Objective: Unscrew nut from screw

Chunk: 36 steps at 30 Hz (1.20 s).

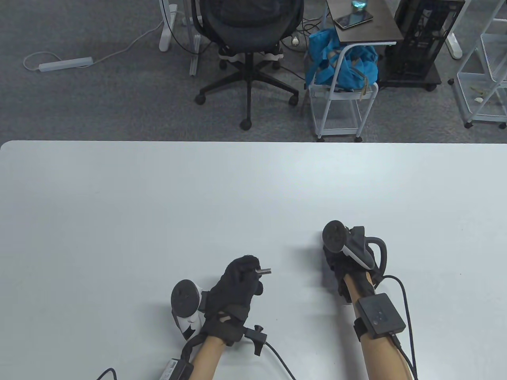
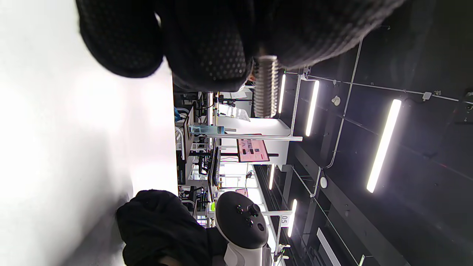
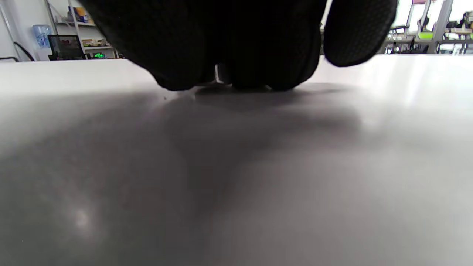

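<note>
My left hand point(image 1: 253, 274) grips a metal screw point(image 1: 264, 271) just above the table, its threaded end pointing right. In the left wrist view the bare thread point(image 2: 265, 87) sticks out of my left hand point(image 2: 255, 55), and no nut shows on that part. My right hand point(image 1: 330, 257) rests fingers-down on the table, to the right of the screw and apart from it. In the right wrist view my right hand point(image 3: 236, 79) has its fingertips bunched on the tabletop around a small pale metal piece point(image 3: 221, 75) that looks like the nut. It is mostly hidden.
The white table point(image 1: 158, 206) stretches far and left of both hands. Cables run from both wrists off the near edge point(image 1: 277, 356). An office chair point(image 1: 247, 47) and a wire cart with a blue bag point(image 1: 342, 67) stand on the floor beyond the far edge.
</note>
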Available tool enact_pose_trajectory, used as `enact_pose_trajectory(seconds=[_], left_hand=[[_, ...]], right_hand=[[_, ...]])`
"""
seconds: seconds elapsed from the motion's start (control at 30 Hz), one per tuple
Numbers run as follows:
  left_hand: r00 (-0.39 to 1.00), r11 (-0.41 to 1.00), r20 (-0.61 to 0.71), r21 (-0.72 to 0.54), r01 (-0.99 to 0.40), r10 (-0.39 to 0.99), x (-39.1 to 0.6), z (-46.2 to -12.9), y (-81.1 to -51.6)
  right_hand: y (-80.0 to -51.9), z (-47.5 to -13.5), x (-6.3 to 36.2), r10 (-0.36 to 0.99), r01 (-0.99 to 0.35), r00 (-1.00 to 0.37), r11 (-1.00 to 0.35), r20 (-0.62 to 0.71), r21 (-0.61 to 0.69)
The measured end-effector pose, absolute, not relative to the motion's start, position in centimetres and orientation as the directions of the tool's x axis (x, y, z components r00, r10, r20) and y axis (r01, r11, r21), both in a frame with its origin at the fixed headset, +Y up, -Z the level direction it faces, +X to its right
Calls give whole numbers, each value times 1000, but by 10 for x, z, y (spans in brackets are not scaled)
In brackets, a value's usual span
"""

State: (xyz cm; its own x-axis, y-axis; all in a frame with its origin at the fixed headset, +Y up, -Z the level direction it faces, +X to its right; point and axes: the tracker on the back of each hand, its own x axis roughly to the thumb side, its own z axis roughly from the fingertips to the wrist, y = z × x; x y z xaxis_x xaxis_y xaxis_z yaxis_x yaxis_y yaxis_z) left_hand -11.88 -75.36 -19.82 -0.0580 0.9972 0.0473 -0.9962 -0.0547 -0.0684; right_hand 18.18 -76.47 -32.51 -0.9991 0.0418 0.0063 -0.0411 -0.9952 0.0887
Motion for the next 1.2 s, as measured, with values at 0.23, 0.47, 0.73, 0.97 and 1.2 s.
enact_pose_trajectory(seconds=[0.23, 0.47, 0.73, 0.97, 1.2], left_hand=[[-62, -59, 45, -63, -996, 997, -120, -199, -754], [-58, -55, 44, -73, -996, 997, -119, -200, -754], [-24, -18, 60, -84, -996, 998, -117, -204, -756], [0, 6, 90, -70, -998, 996, -114, -206, -756], [265, 278, 163, -62, -958, 950, -113, -231, -731]], right_hand=[[-750, -317, 184, 91, -91, -996, -995, 10, 36], [-679, -268, 182, 325, -340, -938, -931, 120, -133], [-665, -196, 161, 358, -400, -898, -907, 258, -133], [-693, -172, 155, 364, -404, -885, -911, 289, -89], [-705, -164, 159, 367, -393, -889, -918, 274, -47]])
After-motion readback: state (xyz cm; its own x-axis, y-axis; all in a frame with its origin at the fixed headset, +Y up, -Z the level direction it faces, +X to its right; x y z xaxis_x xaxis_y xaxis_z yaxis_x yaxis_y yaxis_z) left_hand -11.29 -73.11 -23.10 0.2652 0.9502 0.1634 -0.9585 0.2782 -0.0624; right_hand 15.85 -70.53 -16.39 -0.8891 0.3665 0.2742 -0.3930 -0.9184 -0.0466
